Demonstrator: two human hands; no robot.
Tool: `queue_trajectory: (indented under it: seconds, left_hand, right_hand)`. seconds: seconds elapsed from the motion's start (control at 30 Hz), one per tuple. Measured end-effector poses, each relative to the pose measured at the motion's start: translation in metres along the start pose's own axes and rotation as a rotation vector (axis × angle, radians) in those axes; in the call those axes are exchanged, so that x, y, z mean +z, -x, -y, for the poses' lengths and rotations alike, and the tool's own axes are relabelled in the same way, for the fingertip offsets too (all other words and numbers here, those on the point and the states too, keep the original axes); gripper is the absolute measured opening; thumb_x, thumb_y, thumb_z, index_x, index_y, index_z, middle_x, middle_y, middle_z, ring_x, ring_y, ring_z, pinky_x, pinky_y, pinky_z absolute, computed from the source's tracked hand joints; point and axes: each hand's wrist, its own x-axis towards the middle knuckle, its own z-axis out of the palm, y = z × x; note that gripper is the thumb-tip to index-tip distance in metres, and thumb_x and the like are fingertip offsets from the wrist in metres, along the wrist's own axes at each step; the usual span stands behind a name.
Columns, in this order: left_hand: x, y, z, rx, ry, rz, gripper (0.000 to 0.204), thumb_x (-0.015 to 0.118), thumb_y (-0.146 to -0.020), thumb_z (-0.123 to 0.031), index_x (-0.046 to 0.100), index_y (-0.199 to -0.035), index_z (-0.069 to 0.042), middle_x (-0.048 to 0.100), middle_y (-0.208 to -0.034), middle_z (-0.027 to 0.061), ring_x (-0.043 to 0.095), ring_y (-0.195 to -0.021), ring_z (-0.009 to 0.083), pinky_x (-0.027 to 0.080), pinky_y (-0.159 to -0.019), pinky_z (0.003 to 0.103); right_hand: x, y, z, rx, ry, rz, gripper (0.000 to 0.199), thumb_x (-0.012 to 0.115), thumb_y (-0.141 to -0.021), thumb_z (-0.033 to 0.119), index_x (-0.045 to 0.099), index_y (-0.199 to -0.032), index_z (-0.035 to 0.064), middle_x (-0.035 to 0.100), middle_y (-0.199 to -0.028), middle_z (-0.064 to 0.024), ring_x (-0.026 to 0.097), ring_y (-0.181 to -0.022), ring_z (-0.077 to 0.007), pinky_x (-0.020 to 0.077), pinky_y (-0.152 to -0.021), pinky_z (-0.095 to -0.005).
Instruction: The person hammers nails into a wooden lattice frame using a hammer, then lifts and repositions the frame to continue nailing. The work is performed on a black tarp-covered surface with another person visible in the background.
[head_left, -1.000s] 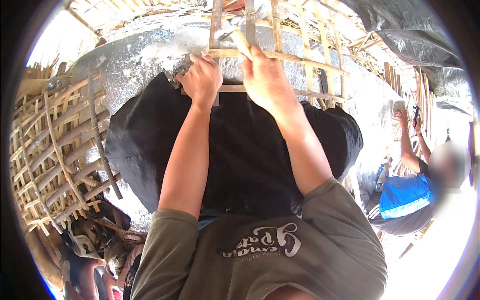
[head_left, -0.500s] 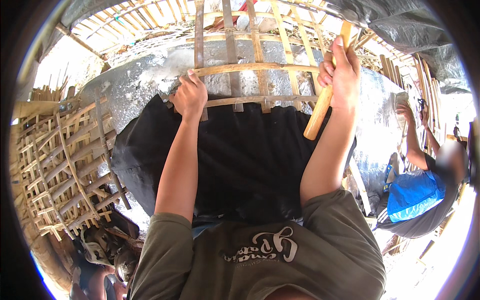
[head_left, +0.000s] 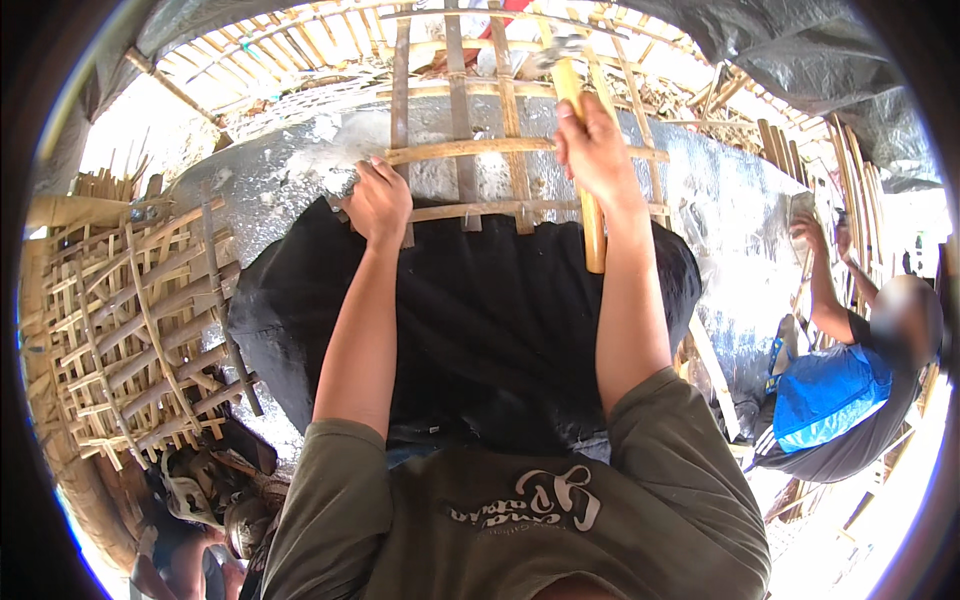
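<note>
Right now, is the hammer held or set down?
Held: the right hand is closed around the hammer's wooden handle, its metal head beyond the fist.

1 slat lattice [head_left: 515,146] lies before the person [head_left: 520,530], its near edge over the leg fabric [head_left: 490,310]. The left hand [head_left: 379,203] is at its near left corner; the right hand [head_left: 600,155], holding 1 hammer [head_left: 594,240], is above its right half. Left: stacked panels [head_left: 150,315]. Right: 1 co-worker [head_left: 830,395].

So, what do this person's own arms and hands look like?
The left hand and right hand are bare human hands; no gloves, watch or cables show. The forearms are uncovered too, up to the short, loose, olive-brown sleeves of a T-shirt with pale lettering on its front.
</note>
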Motion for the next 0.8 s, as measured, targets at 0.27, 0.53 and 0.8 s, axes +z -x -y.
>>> queue_trajectory:
  seconds: [0.27, 0.53, 0.8]
  left_hand:
    - [-0.001, 0.001, 0.008, 0.021, 0.004, -0.126, 0.023, 0.053, -0.094, -0.015, 0.051, -0.11, 0.001, 0.069, -0.105, 0.0214, 0.061, -0.109, 0.0396, 0.045, -0.096, 0.052]
    - [0.0, -0.002, 0.006, -0.044, -0.103, 0.042, 0.039, 0.063, -0.09, -0.023, 0.053, -0.118, 0.001, 0.064, -0.119, 0.0148, 0.056, -0.118, 0.0321, 0.043, -0.099, 0.048]
    - [0.006, -0.004, 0.009, -0.026, -0.138, -0.007, 0.035, 0.057, -0.092, -0.024, 0.055, -0.119, -0.002, 0.064, -0.115, 0.0121, 0.058, -0.114, 0.0303, 0.044, -0.096, 0.048]
  right_hand:
    - [0.057, 0.008, 0.037, -0.433, 0.922, 0.488, 0.025, 0.048, -0.106, 0.037, 0.054, -0.118, 0.0172, 0.066, -0.07, -0.018, 0.07, -0.066, -0.0406, 0.0559, -0.058, -0.0545]
    - [0.094, -0.004, 0.015, -0.488, 0.762, 0.32, 0.022, 0.049, -0.105, 0.034, 0.048, -0.115, 0.0134, 0.065, -0.066, -0.0194, 0.067, -0.062, -0.0439, 0.0536, -0.054, -0.0557]
    - [0.113, -0.004, -0.014, -0.425, 0.874, 0.42, 0.021, 0.051, -0.104, 0.027, 0.047, -0.118, 0.0122, 0.067, -0.071, -0.0213, 0.067, -0.067, -0.0477, 0.0538, -0.059, -0.0583]
